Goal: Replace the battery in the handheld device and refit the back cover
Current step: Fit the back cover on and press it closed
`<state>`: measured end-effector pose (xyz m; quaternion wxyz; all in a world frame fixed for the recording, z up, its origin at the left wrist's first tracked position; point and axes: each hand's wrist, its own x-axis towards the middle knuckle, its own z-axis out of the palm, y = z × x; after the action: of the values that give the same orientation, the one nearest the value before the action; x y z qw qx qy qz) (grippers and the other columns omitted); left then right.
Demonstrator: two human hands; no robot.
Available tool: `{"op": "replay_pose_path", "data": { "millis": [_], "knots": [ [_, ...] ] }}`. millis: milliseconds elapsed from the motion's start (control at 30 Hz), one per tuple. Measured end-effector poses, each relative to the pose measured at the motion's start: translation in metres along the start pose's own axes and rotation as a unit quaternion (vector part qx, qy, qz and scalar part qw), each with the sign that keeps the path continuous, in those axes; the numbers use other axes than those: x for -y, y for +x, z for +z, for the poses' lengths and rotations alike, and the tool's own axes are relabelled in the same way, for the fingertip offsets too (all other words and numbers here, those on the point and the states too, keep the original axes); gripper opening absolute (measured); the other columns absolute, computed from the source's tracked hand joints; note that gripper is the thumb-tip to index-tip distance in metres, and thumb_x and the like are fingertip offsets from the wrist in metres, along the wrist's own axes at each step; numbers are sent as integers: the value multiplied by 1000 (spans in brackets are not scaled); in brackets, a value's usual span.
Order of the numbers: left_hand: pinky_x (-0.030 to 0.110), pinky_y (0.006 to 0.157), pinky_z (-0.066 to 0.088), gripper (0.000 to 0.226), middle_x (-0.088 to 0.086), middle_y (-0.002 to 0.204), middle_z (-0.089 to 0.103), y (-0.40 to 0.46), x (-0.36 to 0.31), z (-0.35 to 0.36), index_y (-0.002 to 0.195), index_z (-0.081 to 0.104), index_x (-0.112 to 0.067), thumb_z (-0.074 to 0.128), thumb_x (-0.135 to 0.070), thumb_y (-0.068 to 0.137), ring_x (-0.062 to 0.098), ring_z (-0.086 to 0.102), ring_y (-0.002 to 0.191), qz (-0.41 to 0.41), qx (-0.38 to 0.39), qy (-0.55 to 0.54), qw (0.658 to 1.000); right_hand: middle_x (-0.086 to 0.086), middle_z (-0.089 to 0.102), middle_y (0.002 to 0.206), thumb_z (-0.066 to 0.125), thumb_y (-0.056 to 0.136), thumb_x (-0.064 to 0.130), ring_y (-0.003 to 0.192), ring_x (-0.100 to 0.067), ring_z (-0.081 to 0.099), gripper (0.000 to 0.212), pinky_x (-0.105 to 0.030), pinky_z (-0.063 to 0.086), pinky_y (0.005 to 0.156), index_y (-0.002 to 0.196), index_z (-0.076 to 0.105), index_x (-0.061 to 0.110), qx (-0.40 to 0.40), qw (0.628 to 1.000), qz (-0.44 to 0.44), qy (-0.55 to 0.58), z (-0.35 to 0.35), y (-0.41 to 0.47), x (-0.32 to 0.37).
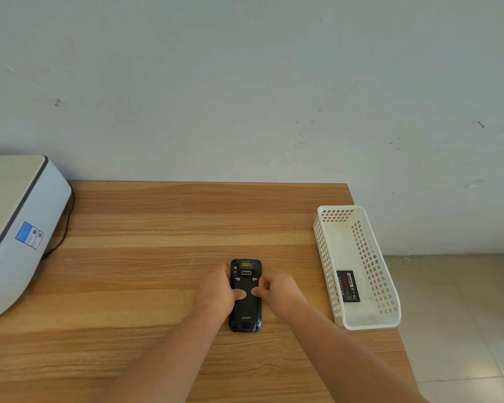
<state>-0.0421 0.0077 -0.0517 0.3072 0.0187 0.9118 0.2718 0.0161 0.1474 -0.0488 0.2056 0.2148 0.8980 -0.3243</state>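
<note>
A black handheld device [246, 311] lies face down on the wooden table [157, 257], its back cover on and two small latches showing near its top. My left hand [217, 289] grips its left side with the thumb pressed on the back cover. On the right side, my right hand [275, 289] does the same, its thumb also on the cover. The two thumbs nearly meet in the middle. A black battery [348, 286] with a red label lies inside the white basket [329, 271] at the right.
A white and grey printer [18, 228] with a dark cable stands at the table's left end. The basket sits at the table's right edge, beyond which is tiled floor [463, 315]. A pale wall rises behind the table.
</note>
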Motion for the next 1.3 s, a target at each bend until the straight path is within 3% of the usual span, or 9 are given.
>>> {"op": "replay_pose_path", "data": {
  "millis": [100, 267, 400, 800, 900, 967, 1033, 1133, 1300],
  "knots": [
    [29, 74, 44, 42, -5, 101, 62, -1, 0, 0, 108, 52, -21, 81, -27, 77, 12, 56, 86, 2, -2, 2, 1000, 4, 58, 98, 73, 83, 23, 86, -12, 53, 22, -23, 42, 74, 91, 53, 23, -39, 997, 2, 62, 4, 1, -3],
    [32, 78, 49, 40, -7, 96, 62, -2, 2, 2, 104, 53, -22, 81, -28, 77, 13, 60, 87, 0, -8, -3, 1000, 5, 57, 104, 75, 82, 23, 95, -12, 53, 27, -23, 42, 79, 104, 60, 21, -31, 998, -5, 54, 2, 4, -2],
    [39, 82, 53, 40, -5, 94, 65, -2, 2, 1, 103, 55, -23, 82, -28, 74, 15, 63, 88, -1, -7, -9, 1000, 6, 55, 102, 76, 81, 23, 94, -13, 53, 26, -24, 42, 78, 102, 61, 20, -16, 999, -2, 32, -1, 9, 0],
    [36, 81, 52, 42, -3, 99, 65, 0, 3, 3, 106, 55, -22, 82, -28, 75, 16, 62, 90, -6, -3, -8, 1000, 4, 56, 99, 73, 84, 23, 84, -12, 53, 17, -21, 40, 66, 89, 57, 20, 5, 999, 31, 27, -3, 10, 5],
    [31, 76, 49, 40, -7, 97, 64, 3, 5, -1, 104, 54, -23, 82, -29, 75, 13, 61, 88, -5, 18, -4, 1000, 5, 60, 98, 76, 81, 21, 83, -9, 57, 28, -21, 45, 66, 99, 55, 22, -16, 986, 81, 148, 1, 4, 1],
    [31, 74, 51, 36, -6, 93, 65, 6, 5, -5, 99, 57, -22, 82, -28, 75, 13, 63, 84, -13, 48, -23, 998, 6, 62, 99, 80, 78, 23, 87, -12, 62, 37, -27, 54, 75, 104, 55, 23, -19, 966, 132, 223, 0, 3, 0],
    [30, 64, 52, 28, -2, 88, 66, 10, 3, -10, 93, 56, -21, 79, -29, 79, 15, 63, 76, -35, 74, -56, 995, 1, 67, 96, 82, 76, 25, 87, -15, 67, 36, -34, 58, 82, 102, 57, 19, 6, 955, 174, 240, -2, 7, 0],
    [26, 48, 45, 23, 4, 78, 64, 14, 0, -15, 94, 55, -15, 73, -28, 86, 16, 58, 61, -85, 94, -124, 984, -2, 67, 90, 82, 77, 21, 81, -16, 66, 30, -32, 59, 81, 92, 57, 15, 24, 938, 199, 281, -6, 12, 5],
    [27, 47, 45, 23, 11, 86, 68, 24, -1, -16, 95, 56, -13, 75, -22, 85, 20, 60, 62, -115, 87, -136, 980, -2, 64, 85, 78, 81, 18, 77, -16, 64, 27, -31, 59, 75, 82, 51, 17, 30, 941, 213, 261, -5, 20, 11]
  ]
}}
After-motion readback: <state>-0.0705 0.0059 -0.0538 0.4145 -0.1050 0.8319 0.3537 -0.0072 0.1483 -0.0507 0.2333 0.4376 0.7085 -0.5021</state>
